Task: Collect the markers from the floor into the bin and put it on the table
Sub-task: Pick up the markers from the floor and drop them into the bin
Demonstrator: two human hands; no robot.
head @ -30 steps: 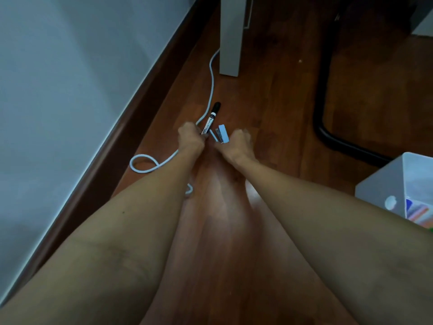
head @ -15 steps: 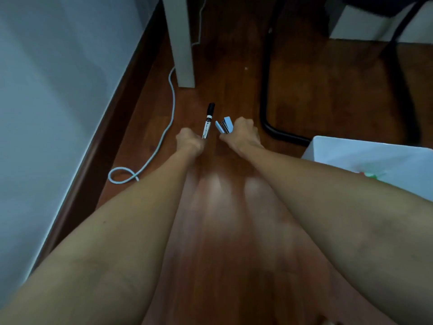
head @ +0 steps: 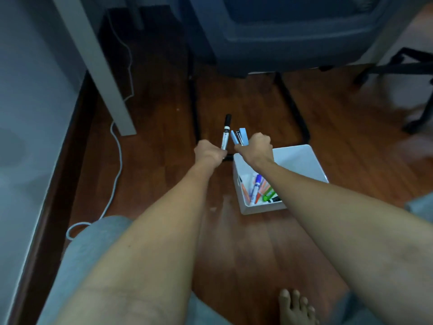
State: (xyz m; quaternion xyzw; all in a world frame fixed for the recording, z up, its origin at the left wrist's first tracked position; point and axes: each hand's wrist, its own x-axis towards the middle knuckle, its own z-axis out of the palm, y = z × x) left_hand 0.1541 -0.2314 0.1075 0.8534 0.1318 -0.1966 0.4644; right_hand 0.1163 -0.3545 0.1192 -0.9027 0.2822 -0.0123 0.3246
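Both fists are closed tight — the left hand (head: pixel 209 153) is holding a black-capped marker (head: pixel 225 134) by its bottom end, and the right hand (head: pixel 257 147) is clutching a bunch of light blue markers (head: pixel 240 137). All of them stick up and away from the person, long axes roughly upright, caps leaning towards each other a bit. The white bin (head: pixel 301 161) sits on the floor just below and to the right, already holding some pens. The right hand is over its rim, so I'd guess it drops first.

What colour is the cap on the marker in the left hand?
Black cap on a white-barrelled marker, seen in the head view.
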